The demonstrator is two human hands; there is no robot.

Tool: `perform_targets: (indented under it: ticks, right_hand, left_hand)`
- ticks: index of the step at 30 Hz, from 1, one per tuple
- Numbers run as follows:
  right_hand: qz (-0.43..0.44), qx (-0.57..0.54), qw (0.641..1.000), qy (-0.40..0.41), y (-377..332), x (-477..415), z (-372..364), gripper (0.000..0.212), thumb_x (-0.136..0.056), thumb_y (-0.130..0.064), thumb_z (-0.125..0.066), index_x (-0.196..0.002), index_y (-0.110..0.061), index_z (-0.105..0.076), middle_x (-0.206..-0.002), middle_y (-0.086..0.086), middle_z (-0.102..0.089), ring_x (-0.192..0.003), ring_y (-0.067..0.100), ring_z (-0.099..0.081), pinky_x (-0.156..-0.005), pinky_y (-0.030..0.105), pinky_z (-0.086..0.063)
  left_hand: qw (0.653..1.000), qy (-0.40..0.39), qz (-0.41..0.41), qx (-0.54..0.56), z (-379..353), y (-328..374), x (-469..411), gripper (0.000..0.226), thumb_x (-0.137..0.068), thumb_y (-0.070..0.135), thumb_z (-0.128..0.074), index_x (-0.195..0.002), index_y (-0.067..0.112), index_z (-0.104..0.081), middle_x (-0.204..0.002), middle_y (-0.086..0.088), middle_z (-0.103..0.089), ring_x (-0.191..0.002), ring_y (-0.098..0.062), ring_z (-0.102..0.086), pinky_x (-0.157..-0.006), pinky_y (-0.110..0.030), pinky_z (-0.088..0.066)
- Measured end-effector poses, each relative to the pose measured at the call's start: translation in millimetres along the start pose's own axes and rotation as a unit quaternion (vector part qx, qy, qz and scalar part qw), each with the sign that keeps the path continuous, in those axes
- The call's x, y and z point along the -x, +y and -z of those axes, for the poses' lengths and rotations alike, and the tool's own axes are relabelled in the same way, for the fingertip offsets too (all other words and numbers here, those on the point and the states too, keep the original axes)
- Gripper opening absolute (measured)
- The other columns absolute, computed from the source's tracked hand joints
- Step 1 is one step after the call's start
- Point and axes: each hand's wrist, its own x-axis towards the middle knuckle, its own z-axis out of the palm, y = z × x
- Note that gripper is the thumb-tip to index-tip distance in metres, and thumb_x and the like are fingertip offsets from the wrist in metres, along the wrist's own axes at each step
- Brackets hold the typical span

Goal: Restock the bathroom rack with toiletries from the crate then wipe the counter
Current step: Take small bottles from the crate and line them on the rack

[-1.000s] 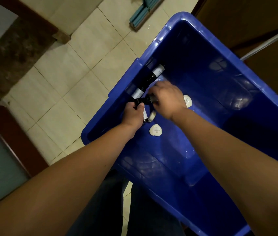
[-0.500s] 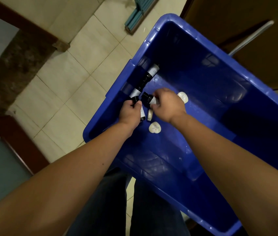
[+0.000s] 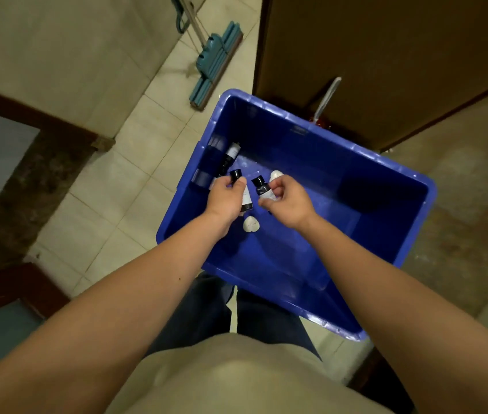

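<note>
Head view looks down on the tiled floor (image 3: 135, 174), where the blue crate (image 3: 326, 138) stands. At the crate's left wall, dark bottles (image 3: 227, 159) lie on the bottom. Next, the left hand (image 3: 225, 196) has its fingers curled round a black-capped bottle (image 3: 235, 175). A labelled bottle (image 3: 246, 201) shows beside the palm, and I cannot tell if it is held too. If it is, one of them may slip from such a crowded grip and fall into the crate. A white heart-shaped soap (image 3: 251, 225) lies just below the hands and is easy to forget. The right hand (image 3: 290, 202) pinches another small bottle (image 3: 262, 186) between thumb and fingertips. This light hold could let it drop on the way to the rack, which is not in view.
</note>
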Motion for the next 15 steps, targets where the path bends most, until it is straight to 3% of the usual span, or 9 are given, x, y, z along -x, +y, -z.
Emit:
perform_targets:
  ticks: [2,4,6,9,13,15]
  right_hand:
    - [-0.018,-0.073,0.997,0.012,-2.1,16.6,3.7,0.029,-0.082,-0.015,-0.073,-0.098,-0.021,-0.05,-0.091,0.002,-0.057,-0.081,0.019,-0.058,-0.081,0.042,-0.056]
    - [-0.022,-0.134,0.99,0.027,-5.3,34.3,7.2,0.034,-0.085,-0.012,-0.072,-0.112,-0.014,-0.051,-0.101,0.012,-0.061,-0.081,0.019,-0.06,-0.07,0.03,-0.057]
    - [-0.02,-0.17,0.984,0.04,-9.5,52.2,10.3,0.039,-0.089,-0.012,-0.069,-0.123,-0.011,-0.051,-0.104,0.014,-0.064,-0.079,0.016,-0.061,-0.055,0.018,-0.05]
    - [-0.028,-0.223,0.973,0.059,-16.5,78.4,12.9,0.039,-0.092,-0.014,-0.066,-0.128,-0.012,-0.05,-0.107,0.011,-0.066,-0.089,0.018,-0.064,-0.063,0.026,-0.052]
    - [-0.036,-0.315,0.943,0.097,-24.8,113.7,9.9,0.029,-0.093,-0.014,-0.062,-0.121,-0.016,-0.054,-0.105,0.007,-0.069,-0.083,0.014,-0.066,-0.062,0.026,-0.057]
    - [-0.038,-0.355,0.927,0.112,-30.4,131.5,5.6,0.024,-0.094,-0.016,-0.061,-0.117,-0.018,-0.055,-0.111,0.01,-0.069,-0.083,0.015,-0.068,-0.059,0.025,-0.056]
  left_hand:
    - [1.0,-0.007,-0.003,-0.011,-2.2,4.3,11.7,0.022,-0.1,0.029,-0.05,-0.113,0.012,-0.055,-0.099,-0.005,-0.06,-0.093,-0.022,-0.059,-0.091,-0.048,-0.054]
    - [1.0,-0.021,-0.009,-0.02,-3.9,7.2,23.2,0.033,-0.1,0.029,-0.05,-0.124,0.006,-0.053,-0.104,-0.008,-0.058,-0.093,-0.022,-0.058,-0.092,-0.049,-0.053]
    - [0.999,-0.04,-0.023,-0.026,-4.1,9.2,33.0,0.035,-0.1,0.028,-0.05,-0.126,0.005,-0.052,-0.102,-0.008,-0.058,-0.091,-0.022,-0.057,-0.093,-0.05,-0.053]
    - [0.996,-0.07,-0.04,-0.036,0.0,11.7,46.4,0.033,-0.101,0.028,-0.049,-0.125,0.006,-0.051,-0.095,-0.006,-0.058,-0.083,-0.02,-0.056,-0.089,-0.047,-0.054]
    - [0.989,-0.116,-0.074,-0.055,13.9,20.3,68.3,0.018,-0.101,0.027,-0.049,-0.114,0.015,-0.052,-0.087,-0.004,-0.057,-0.07,-0.013,-0.054,-0.061,-0.03,-0.054]
    - [0.982,-0.145,-0.091,-0.076,23.1,25.8,79.0,0.025,-0.101,0.028,-0.049,-0.12,0.013,-0.051,-0.094,-0.007,-0.058,-0.074,-0.015,-0.055,-0.065,-0.032,-0.055]
